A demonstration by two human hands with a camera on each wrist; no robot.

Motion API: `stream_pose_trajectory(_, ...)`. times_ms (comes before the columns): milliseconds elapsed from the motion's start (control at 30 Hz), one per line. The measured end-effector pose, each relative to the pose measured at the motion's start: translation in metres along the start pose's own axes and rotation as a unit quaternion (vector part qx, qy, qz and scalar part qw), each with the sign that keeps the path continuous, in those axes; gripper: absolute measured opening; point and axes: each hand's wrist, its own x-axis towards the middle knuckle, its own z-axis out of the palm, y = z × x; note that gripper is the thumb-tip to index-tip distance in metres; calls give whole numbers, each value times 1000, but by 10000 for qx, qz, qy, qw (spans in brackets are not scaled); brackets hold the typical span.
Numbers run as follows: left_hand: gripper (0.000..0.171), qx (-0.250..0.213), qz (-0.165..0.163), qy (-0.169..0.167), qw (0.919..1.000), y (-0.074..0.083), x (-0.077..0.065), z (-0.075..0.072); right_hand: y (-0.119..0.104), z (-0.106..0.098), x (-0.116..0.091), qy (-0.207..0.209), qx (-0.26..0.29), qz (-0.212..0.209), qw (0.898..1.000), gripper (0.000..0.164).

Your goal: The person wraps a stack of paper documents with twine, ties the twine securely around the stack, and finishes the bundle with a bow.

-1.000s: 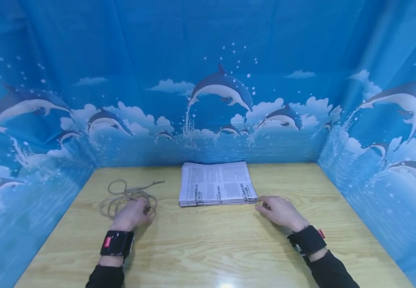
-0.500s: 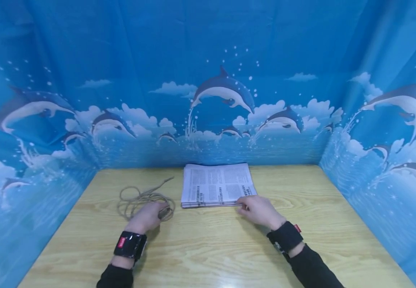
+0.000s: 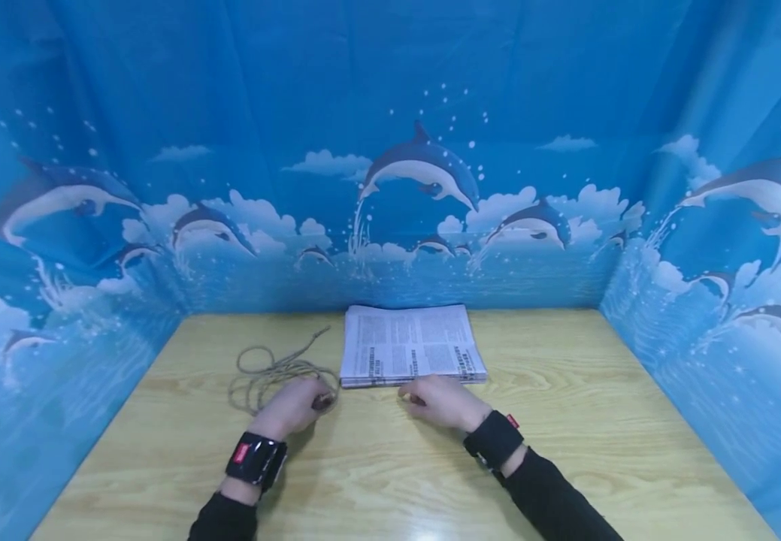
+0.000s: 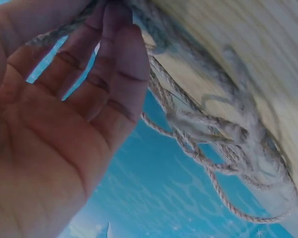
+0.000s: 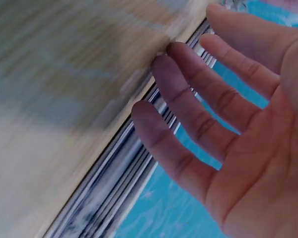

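Observation:
A coil of thin beige rope (image 3: 275,369) lies on the left of the table, with one end stretching toward the back. My left hand (image 3: 295,408) pinches part of it between thumb and fingertips, as the left wrist view shows, while loose loops of rope (image 4: 228,166) trail beyond. A folded stack of newspapers (image 3: 410,342) lies flat at the middle back. My right hand (image 3: 449,403) is at the stack's front edge, fingers loosely bent and spread. In the right wrist view its fingertips (image 5: 146,116) overlap the layered newspaper edge, with nothing held.
The wood-patterned table (image 3: 376,466) carries the rope and the newspapers. A blue curtain (image 3: 390,188) printed with dolphins stands along the back and both sides. The stack's rear edge lies close to the back curtain.
My left hand has moved right with the rope, dragging the coil toward the newspapers. My right hand has slid left along the stack's front edge, from its right corner to near its middle.

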Motion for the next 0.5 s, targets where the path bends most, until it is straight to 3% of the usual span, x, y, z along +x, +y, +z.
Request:
stream_pose_trajectory(133,30,-13,385,-24,9993,3,2,0,-16,6,17,-195,-389,-389,9983,35)
stream_pose_trajectory(267,28,-240,650,-257,9973,4,2,0,-30,12,32,-399,-624,-659,9951,46)
stream_pose_trajectory(500,22,-583,692,-501,9946,1,2,-3,-41,20,52,-550,-835,-775,9920,47)
